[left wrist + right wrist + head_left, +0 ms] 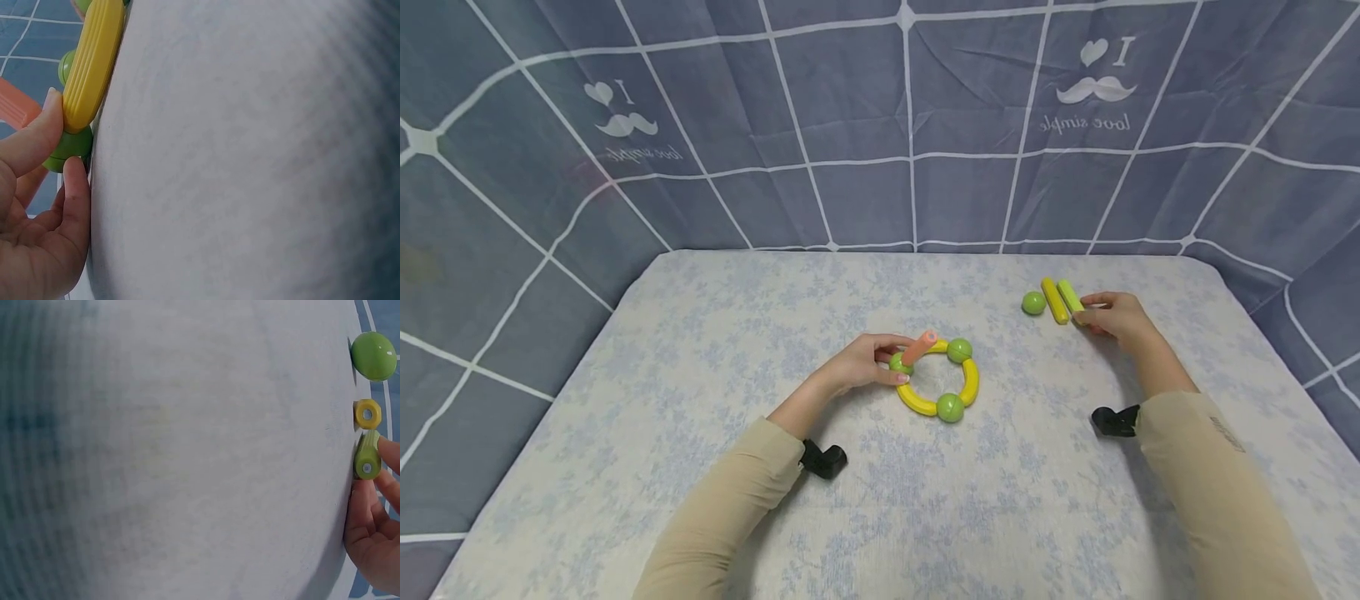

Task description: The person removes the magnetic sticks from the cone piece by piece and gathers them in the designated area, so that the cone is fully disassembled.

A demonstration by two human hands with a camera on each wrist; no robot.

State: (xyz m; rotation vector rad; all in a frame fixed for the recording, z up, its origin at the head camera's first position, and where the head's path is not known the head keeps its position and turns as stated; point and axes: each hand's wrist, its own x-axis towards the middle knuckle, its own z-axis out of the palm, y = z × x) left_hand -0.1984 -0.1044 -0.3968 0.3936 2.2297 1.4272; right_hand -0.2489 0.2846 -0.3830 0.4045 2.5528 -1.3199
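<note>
A ring of yellow curved rods (pixel 972 382) joined by green balls (pixel 951 407) lies on the table near its middle. My left hand (pixel 856 364) pinches the ring's left green ball (pixel 72 147) between thumb and fingers. From that ball an orange rod (pixel 919 348) slants upward. In the left wrist view the thumb also touches the end of a yellow curved rod (pixel 94 65). Farther right, my right hand (pixel 1120 318) pinches the near end of a light green straight rod (pixel 1069 297); a silvery disc shows in its end in the right wrist view.
Left of the light green rod lie a yellow straight rod (pixel 1054 301) and a loose green ball (pixel 1033 302). A pale floral cloth (pixel 970 517) covers the table. Behind it hangs a blue-grey curtain (pixel 850 108) with white lines. Black wrist cameras (pixel 823 461) stick out under both sleeves.
</note>
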